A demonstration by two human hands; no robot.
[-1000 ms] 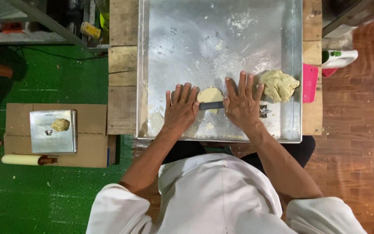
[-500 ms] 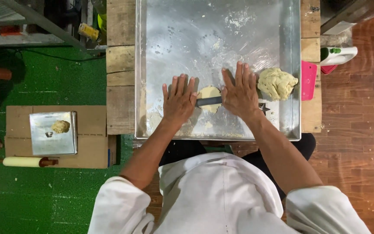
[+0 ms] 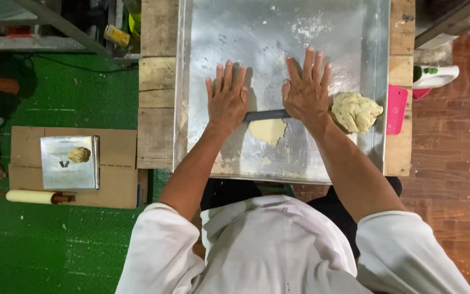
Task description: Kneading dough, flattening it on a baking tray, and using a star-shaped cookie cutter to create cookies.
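Fingers of both hands lie flat and spread, palms pressed down on a dark rolling pin (image 3: pixel 265 115) that runs crosswise between them. Neither hand curls round it; the left hand (image 3: pixel 227 99) covers one end and the right hand (image 3: pixel 306 92) covers the other, so only the middle stretch of the pin shows. Just on the near side of the pin, touching it, lies a flattened piece of dough (image 3: pixel 268 130), pale yellow and roughly round.

Nearest of all are the person's white sleeves and bare forearms, reaching up from the lower edge of the view. Everything under the hands rests on a large metal tray (image 3: pixel 365 65), dusted with flour, which sits on a wooden table (image 3: pixel 156 109). A rough dough lump (image 3: pixel 355 111) sits beside the right wrist, by the tray's right wall. A pink scraper (image 3: pixel 396 109) lies on the table just outside that wall.

Off to the left, on the green floor (image 3: pixel 55 250), a cardboard sheet (image 3: pixel 118 158) carries a small tray (image 3: pixel 55 169) with a dough ball (image 3: pixel 78 154). A pale roller (image 3: pixel 31 196) lies along the cardboard's near edge.
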